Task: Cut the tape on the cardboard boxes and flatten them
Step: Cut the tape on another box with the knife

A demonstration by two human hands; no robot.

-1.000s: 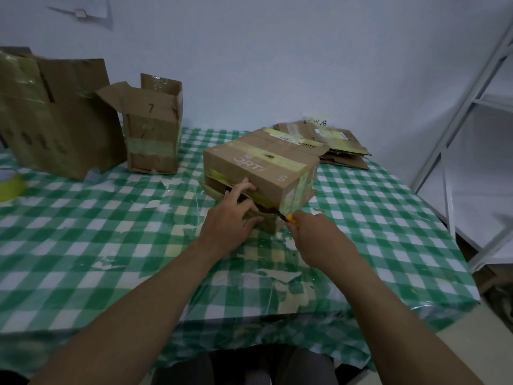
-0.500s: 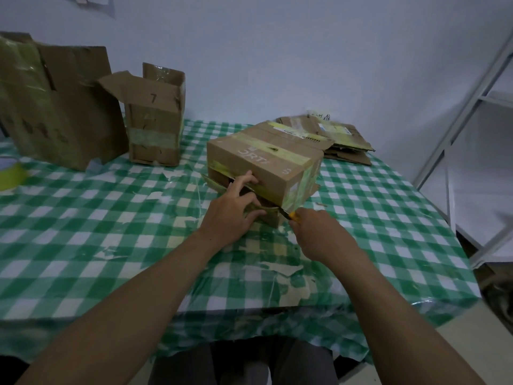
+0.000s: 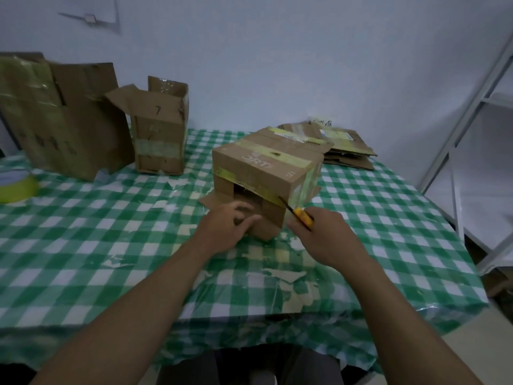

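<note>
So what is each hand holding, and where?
Right hand grips the yellow knife by its handle. Left hand rests on the box front flap; grip unclear.

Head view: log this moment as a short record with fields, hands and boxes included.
box in work: taped on top, near end open, on the checked tablecloth
right grip: holds yellow utility knife, blade at the tape on the box's near right edge
left grip: at the open near end, fingers curled; hold unclear
flattened boxes: stacked behind
standing, far left: box marked 7, large box
</note>
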